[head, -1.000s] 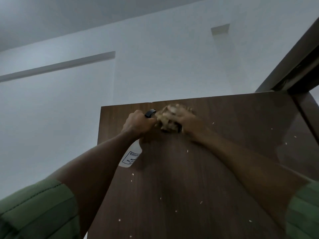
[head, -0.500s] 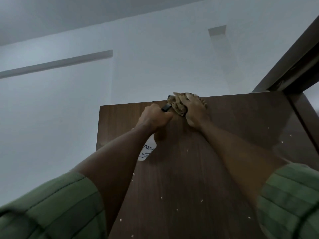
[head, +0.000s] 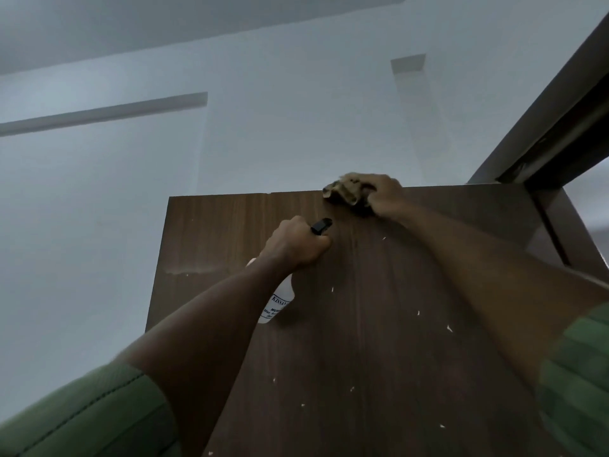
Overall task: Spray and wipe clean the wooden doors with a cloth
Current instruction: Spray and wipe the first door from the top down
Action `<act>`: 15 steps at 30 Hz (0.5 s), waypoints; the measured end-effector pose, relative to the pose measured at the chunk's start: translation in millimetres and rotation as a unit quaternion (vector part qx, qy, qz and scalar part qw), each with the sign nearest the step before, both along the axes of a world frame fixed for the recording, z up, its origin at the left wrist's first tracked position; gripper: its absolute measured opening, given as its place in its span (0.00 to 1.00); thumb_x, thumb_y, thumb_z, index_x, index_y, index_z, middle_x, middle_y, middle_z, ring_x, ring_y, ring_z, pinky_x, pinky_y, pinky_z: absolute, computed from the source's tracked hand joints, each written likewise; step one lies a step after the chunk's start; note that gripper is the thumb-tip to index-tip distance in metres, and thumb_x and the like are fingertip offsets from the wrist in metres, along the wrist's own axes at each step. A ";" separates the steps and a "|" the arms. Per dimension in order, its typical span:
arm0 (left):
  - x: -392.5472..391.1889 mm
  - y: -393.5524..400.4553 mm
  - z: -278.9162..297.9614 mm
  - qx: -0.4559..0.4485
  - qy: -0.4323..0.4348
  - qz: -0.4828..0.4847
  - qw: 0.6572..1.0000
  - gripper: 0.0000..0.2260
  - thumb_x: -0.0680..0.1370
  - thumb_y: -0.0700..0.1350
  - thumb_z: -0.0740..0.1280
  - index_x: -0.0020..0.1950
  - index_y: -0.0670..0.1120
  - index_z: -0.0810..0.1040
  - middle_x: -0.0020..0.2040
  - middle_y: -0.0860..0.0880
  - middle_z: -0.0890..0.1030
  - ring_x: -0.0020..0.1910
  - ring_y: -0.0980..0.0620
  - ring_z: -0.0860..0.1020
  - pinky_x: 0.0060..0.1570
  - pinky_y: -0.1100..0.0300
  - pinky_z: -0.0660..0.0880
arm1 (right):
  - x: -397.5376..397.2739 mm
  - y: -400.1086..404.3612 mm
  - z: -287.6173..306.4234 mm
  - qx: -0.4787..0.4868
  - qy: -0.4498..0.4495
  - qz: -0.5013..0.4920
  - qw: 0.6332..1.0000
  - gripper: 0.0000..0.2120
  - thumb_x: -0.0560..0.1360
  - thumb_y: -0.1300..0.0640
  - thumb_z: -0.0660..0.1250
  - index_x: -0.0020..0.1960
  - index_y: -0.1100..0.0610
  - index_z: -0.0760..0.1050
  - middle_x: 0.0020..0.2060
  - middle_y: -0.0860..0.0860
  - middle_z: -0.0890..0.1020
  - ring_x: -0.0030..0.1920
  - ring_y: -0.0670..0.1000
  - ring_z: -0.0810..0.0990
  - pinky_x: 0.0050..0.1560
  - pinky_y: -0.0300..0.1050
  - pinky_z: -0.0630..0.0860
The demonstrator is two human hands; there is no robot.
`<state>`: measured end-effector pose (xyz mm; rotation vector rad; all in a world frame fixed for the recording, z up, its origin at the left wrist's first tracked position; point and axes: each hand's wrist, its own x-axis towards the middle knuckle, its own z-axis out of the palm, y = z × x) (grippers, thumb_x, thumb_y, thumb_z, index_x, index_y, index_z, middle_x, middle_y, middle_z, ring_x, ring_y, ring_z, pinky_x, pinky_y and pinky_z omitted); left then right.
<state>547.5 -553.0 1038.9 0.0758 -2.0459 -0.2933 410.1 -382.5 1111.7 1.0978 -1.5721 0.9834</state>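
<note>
A dark brown wooden door (head: 379,324) fills the lower middle of the view, seen from below, with small white specks on its face. My right hand (head: 384,196) grips a crumpled tan cloth (head: 346,191) and presses it on the door's top edge. My left hand (head: 293,247) is wrapped round the neck of a white spray bottle (head: 276,303), whose black nozzle (head: 321,225) points at the door just below the cloth. Most of the bottle is hidden behind my left wrist.
The dark door frame (head: 560,127) runs diagonally at the upper right, close to the door's hinge side. A pale wall and ceiling (head: 263,110) lie beyond the door's top. A lighter smear (head: 191,269) marks the door near its left edge.
My right hand carried the cloth up from the door's face to its top edge and then rightward along it. My left hand with the bottle rose, then dropped a little below the cloth.
</note>
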 end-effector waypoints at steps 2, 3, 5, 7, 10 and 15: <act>-9.1 10.9 -1.6 0.002 -0.014 0.000 1.000 0.13 0.79 0.54 0.71 0.48 0.45 0.78 0.43 0.46 0.82 0.36 0.50 0.78 0.35 0.55 0.74 | -5.8 22.9 6.2 -0.009 -0.038 0.031 0.999 0.34 0.76 0.74 0.57 0.73 0.47 0.77 0.70 0.51 0.79 0.70 0.53 0.75 0.61 0.41 0.72; -12.7 18.1 -1.7 0.003 -0.017 0.006 1.000 0.13 0.79 0.54 0.71 0.48 0.45 0.78 0.44 0.47 0.82 0.38 0.49 0.79 0.37 0.55 0.75 | -10.6 32.9 6.3 -0.010 -0.051 0.038 0.998 0.35 0.75 0.74 0.57 0.73 0.45 0.77 0.70 0.50 0.79 0.70 0.53 0.75 0.61 0.42 0.73; -17.5 32.1 -1.0 -0.001 -0.015 0.034 0.999 0.13 0.78 0.55 0.71 0.48 0.46 0.77 0.45 0.47 0.81 0.43 0.46 0.82 0.43 0.53 0.80 | -20.2 46.9 2.8 -0.006 -0.057 0.038 0.998 0.35 0.75 0.75 0.55 0.72 0.46 0.77 0.69 0.49 0.79 0.69 0.51 0.75 0.62 0.41 0.72; -22.3 43.2 1.2 -0.005 -0.006 0.052 0.999 0.13 0.77 0.55 0.71 0.47 0.45 0.77 0.46 0.46 0.81 0.45 0.44 0.83 0.49 0.49 0.83 | -30.4 48.5 1.6 0.006 -0.035 0.031 0.999 0.33 0.77 0.75 0.55 0.72 0.48 0.77 0.70 0.48 0.79 0.70 0.50 0.74 0.65 0.39 0.69; -28.4 52.4 5.3 0.000 0.014 0.049 0.999 0.12 0.78 0.54 0.71 0.44 0.46 0.79 0.43 0.47 0.82 0.40 0.46 0.82 0.44 0.51 0.82 | -44.6 35.3 0.1 0.021 0.005 0.027 0.999 0.32 0.79 0.73 0.57 0.75 0.47 0.75 0.75 0.49 0.74 0.77 0.52 0.68 0.76 0.42 0.63; -32.2 57.8 10.0 0.039 0.052 0.026 0.998 0.15 0.77 0.57 0.71 0.42 0.45 0.80 0.39 0.48 0.83 0.35 0.48 0.82 0.33 0.57 0.75 | -54.0 6.4 -69.2 0.043 0.131 -0.046 0.989 0.37 0.77 0.71 0.56 0.81 0.44 0.64 0.83 0.47 0.57 0.83 0.52 0.49 0.81 0.48 0.48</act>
